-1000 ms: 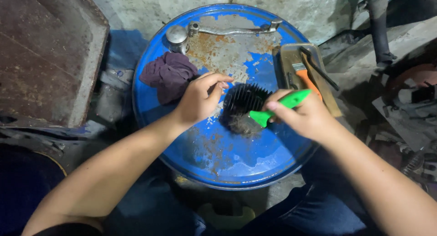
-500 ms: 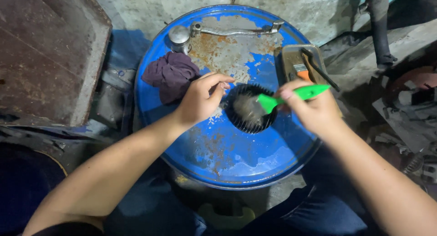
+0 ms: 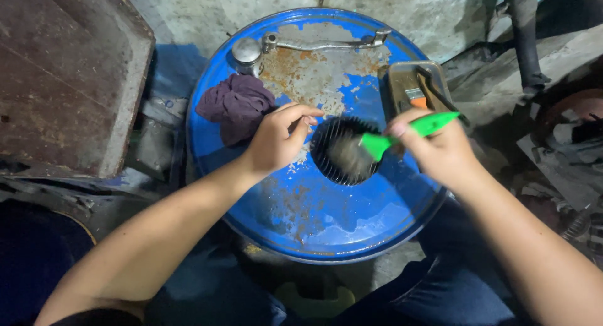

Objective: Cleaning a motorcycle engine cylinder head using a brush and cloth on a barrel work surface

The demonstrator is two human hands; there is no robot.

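Seen from the head camera, the work surface is the round top of a blue drum [image 3: 326, 225], its paint worn through to grey metal and rust across the far half and flecked with rust nearer the person. A black ribbed round part [image 3: 326, 137] lies near the middle of the drum top. The left hand [image 3: 276, 141] rests at its left edge, fingers curled against the rim, steadying it. The right hand [image 3: 440, 153] is closed around the handle of a green brush [image 3: 402, 132], whose blurred bristles lie on the ribbed part. A purple rag [image 3: 235, 105] sits bunched on the left of the drum top, just beside the left hand. At the far edge stand a metal cap [image 3: 247, 51] and a long grey metal lever [image 3: 326, 43]. A small rusty tray [image 3: 392, 87] holding tools sits on the right rim, just beyond the right hand. Left of the drum is a rusty brown metal slab [image 3: 63, 75]; behind it is a rough grey concrete wall [image 3: 251, 5], and dark clutter fills the right side.
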